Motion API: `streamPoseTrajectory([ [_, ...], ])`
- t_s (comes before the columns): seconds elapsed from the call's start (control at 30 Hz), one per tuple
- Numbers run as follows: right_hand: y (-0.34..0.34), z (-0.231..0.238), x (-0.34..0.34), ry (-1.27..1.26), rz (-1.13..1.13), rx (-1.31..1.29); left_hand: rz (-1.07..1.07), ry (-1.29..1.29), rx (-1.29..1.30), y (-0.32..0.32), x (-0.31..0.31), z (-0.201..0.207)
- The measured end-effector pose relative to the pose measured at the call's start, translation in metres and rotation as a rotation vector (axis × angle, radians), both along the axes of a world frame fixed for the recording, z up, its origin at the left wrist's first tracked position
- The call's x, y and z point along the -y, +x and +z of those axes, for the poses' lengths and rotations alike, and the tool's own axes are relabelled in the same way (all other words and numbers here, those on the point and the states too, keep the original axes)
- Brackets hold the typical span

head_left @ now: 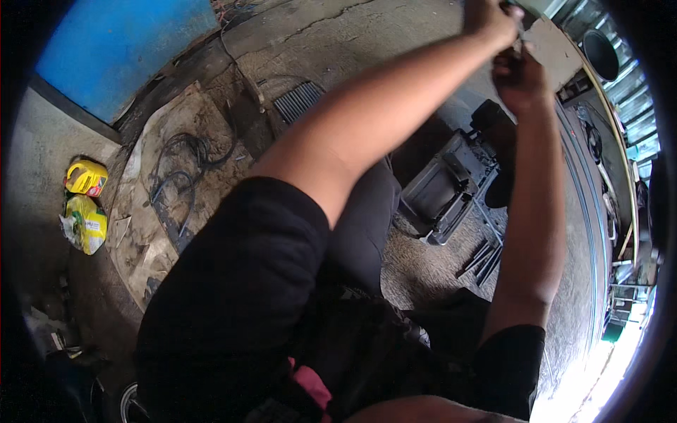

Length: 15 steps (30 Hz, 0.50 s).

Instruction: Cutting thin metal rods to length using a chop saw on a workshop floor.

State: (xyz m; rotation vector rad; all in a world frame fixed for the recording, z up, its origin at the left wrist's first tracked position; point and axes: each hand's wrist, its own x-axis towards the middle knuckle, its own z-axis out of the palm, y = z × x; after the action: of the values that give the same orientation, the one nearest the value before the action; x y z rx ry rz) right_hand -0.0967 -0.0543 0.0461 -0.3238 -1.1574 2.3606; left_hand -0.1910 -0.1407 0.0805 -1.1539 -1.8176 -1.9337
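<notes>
The left hand (491,22) and right hand (523,83) met over a slim piece (522,32), which sat between their fingertips. The right fingers were curled; blur hid whether either hand was clamped on it, so I could not tell. The step seemed to be handling that piece two-handed; the next move called, I judged, for a steady hold on both sides. Just beside the right fingers stood a pale board (555,55). Below them, a black machine casing (437,189) and dark rods (484,259) lay on the rough floor (391,44). Well left of the fingers were a ribbed grille (297,101), coiled hose (194,151), blue panel (127,49) and yellow jug (87,176).
</notes>
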Motion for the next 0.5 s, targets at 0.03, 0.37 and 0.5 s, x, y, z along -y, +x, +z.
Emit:
streamPoseTrajectory([
  [0.03, -0.018, -0.009, 0.021, 0.008, 0.11, 0.001, 0.051, -0.026, 0.066, -0.022, 0.011, -0.009],
  [0.37, -0.11, -0.1, 0.106, 0.137, 0.245, 0.252, 0.165, 0.002, 0.534, -0.167, 0.147, -0.202],
  [0.5, -0.143, -0.163, 0.108, 0.189, 0.344, 0.363, 0.161, 0.006, 0.726, -0.179, 0.174, -0.266],
])
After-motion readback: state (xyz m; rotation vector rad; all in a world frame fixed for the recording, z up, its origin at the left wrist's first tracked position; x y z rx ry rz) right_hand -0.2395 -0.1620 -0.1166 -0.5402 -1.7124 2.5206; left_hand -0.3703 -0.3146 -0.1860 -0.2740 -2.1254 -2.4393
